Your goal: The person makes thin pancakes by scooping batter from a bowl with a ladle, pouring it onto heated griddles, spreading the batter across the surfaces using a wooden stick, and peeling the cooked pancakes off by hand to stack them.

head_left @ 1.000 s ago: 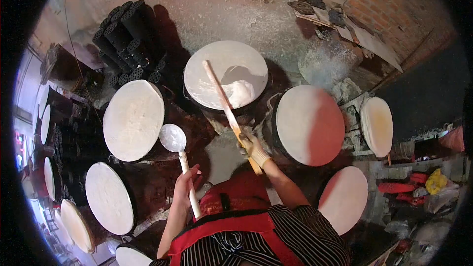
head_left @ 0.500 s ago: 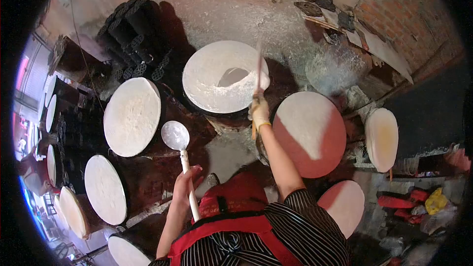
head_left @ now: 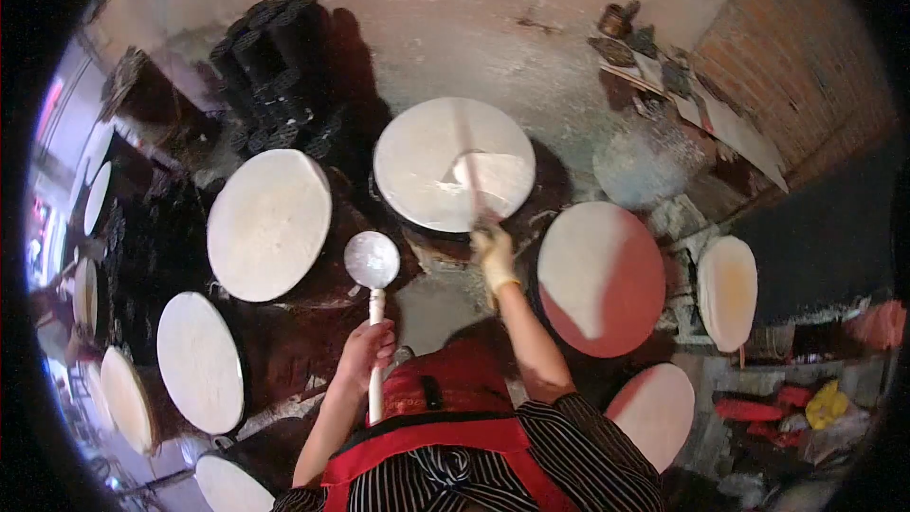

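In front of me lies a round griddle covered with white batter (head_left: 412, 161); a wetter, glossy patch shows right of its middle. My right hand (head_left: 493, 258), in a pale glove, is closed on a long thin stick-like spreader (head_left: 469, 166), blurred by motion, that reaches across the batter. My left hand (head_left: 368, 351) is wrapped round the long white handle of a ladle (head_left: 372, 261). The ladle's round bowl points up and away from me, left of the near edge of the griddle, and is whitish inside.
Other white-topped round griddles stand around me, among them a left one (head_left: 269, 226) and a right one (head_left: 601, 280). Dark perforated coal briquettes (head_left: 275, 57) are stacked at the back left. A stack of pale rounds (head_left: 728, 294) stands far right, near red and yellow bags (head_left: 827, 406).
The spreader has swept over the batter, and the dark gap there is now covered. My right hand has come slightly nearer. My left fingers have closed more fully round the ladle handle.
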`<action>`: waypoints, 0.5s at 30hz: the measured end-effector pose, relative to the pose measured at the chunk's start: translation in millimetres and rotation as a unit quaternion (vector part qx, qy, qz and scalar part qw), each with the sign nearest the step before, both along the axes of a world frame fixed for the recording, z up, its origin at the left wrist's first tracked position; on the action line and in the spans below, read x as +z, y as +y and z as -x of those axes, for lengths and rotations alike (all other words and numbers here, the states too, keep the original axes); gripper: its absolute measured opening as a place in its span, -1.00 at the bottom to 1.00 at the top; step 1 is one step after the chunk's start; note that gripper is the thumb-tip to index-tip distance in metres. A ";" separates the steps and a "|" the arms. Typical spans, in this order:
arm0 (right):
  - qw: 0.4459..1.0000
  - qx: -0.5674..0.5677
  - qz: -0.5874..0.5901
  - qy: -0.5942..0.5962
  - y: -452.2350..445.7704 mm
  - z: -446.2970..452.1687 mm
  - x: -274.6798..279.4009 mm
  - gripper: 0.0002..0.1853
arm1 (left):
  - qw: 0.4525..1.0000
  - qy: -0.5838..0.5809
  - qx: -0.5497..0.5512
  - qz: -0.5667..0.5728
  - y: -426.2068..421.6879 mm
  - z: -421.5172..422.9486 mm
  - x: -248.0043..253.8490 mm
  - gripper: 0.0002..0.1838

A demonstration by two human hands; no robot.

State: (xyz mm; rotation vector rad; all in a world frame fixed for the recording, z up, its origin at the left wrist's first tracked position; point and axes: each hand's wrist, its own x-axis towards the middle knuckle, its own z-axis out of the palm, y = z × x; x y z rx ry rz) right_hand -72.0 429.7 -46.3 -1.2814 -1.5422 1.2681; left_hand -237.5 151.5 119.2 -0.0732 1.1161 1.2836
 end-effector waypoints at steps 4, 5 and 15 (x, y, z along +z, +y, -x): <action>0.890 -0.152 0.119 0.413 -27.3 -13.5 20.5 -0.65 | 1.000 -0.007 -0.003 -0.015 -10.1 8.1 -7.3 -0.92; 0.847 -0.170 0.168 0.474 -34.9 -5.4 24.4 -0.66 | 1.000 -0.007 0.003 -0.016 -11.2 8.4 -12.6 -0.91; 0.856 -0.049 0.170 0.486 34.6 -35.1 -21.9 -0.65 | 1.000 -0.011 -0.022 -0.020 -5.6 21.6 -16.1 -0.89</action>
